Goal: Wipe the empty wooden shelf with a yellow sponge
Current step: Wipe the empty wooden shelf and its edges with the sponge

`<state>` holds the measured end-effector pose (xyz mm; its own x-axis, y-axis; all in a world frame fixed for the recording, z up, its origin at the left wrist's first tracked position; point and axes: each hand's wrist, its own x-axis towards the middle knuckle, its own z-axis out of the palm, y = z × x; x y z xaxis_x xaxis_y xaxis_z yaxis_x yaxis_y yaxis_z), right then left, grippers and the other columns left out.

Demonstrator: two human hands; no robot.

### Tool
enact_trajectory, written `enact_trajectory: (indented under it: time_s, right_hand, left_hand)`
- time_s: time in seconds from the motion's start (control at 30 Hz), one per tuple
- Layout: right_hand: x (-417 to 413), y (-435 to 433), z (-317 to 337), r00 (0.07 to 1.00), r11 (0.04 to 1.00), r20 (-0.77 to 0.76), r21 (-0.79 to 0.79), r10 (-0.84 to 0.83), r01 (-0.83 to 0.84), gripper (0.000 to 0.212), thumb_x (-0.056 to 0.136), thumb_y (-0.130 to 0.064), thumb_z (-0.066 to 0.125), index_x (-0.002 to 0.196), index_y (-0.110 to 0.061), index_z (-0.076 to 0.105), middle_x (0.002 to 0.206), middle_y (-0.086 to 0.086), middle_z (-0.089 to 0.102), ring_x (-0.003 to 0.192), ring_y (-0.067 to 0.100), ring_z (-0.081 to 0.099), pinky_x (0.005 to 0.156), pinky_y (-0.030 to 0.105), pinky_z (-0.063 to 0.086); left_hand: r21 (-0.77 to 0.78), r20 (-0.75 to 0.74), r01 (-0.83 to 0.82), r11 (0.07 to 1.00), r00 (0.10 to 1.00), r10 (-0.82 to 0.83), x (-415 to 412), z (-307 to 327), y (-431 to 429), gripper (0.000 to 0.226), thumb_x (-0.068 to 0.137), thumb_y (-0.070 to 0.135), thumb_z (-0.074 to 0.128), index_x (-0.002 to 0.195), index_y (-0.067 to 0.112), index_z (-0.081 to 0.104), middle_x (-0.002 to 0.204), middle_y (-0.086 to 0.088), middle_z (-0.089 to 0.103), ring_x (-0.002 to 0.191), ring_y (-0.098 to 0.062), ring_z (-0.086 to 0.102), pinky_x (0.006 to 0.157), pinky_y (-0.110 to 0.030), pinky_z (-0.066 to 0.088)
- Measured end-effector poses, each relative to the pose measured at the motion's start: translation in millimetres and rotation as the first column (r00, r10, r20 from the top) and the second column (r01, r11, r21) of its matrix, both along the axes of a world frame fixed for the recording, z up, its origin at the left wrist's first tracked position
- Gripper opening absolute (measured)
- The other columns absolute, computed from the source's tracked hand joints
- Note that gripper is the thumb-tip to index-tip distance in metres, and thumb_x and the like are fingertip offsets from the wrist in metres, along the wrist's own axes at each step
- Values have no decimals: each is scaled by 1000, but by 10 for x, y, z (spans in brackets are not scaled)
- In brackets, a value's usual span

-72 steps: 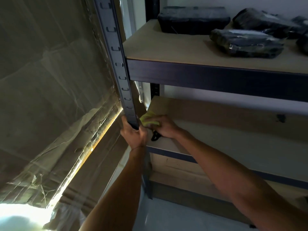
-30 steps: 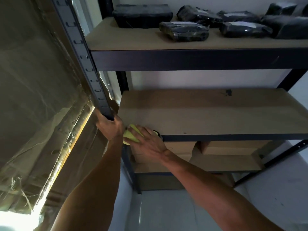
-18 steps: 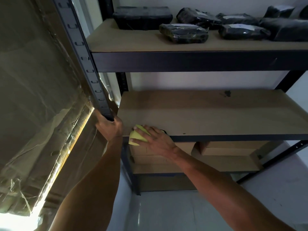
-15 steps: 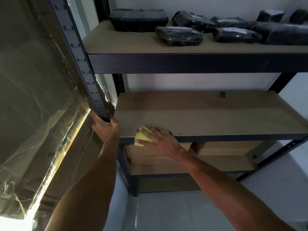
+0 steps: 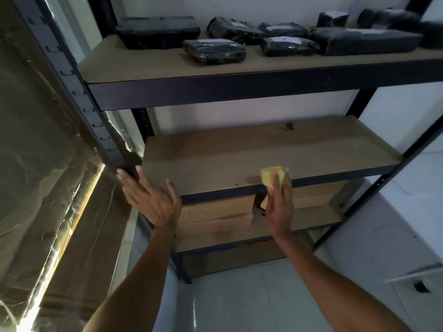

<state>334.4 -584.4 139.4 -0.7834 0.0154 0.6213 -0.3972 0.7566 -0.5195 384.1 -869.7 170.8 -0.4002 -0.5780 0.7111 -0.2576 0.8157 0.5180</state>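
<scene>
The empty wooden shelf [image 5: 251, 152] is the middle board of a dark metal rack. My right hand [image 5: 279, 204] holds the yellow sponge [image 5: 271, 176] against the shelf's front edge, a little right of its middle. My left hand [image 5: 148, 197] hovers with fingers spread near the shelf's front left corner, just below the rack's front left post [image 5: 79, 92], and holds nothing. A small dark mark [image 5: 288, 127] sits near the back of the shelf.
The upper shelf [image 5: 143, 65] carries several black wrapped packages [image 5: 213, 52]. Cardboard boxes [image 5: 215, 216] lie on the lower shelf. A plastic-wrapped surface [image 5: 43, 152] fills the left side. A white cabinet [image 5: 407, 236] stands at the right, and pale floor [image 5: 239, 303] lies below.
My right hand has slid the sponge to the right along the shelf's front edge. My left hand has let go of the rack's post and opened. The view has pulled back.
</scene>
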Motion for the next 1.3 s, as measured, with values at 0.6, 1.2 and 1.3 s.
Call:
enact_trajectory:
  time_s: [0.6,1.2,1.3]
  right_hand:
    - [49,-1990,278,864,161,499,-860,62,485,67,102,-46,26,151,-32,-18,162,13,-10,149,31,11,109,33,30]
    - [-820,-692,105,870,139,449,-866,-204,480,66,103,-46,23,153,-21,-13,161,18,-9,145,37,19,111,30,27]
    - [-723,-768,24,871,204,445,-851,-206,483,67,101,-53,23,153,-26,-11,163,13,-3,145,35,24,115,38,29]
  left_hand:
    - [-205,648,495,844,715,-261,-95,-102,-279,57,99,27,31,155,12,31,166,-13,18,155,-27,10,121,-52,20]
    - [89,843,471,878,434,-318,-595,-36,-282,69,99,60,5,161,28,10,169,-7,5,156,-23,1,124,-48,2]
    - [79,812,532,843,457,-364,-794,63,-39,67,101,60,8,160,29,14,170,-3,4,156,-18,-4,124,-50,1]
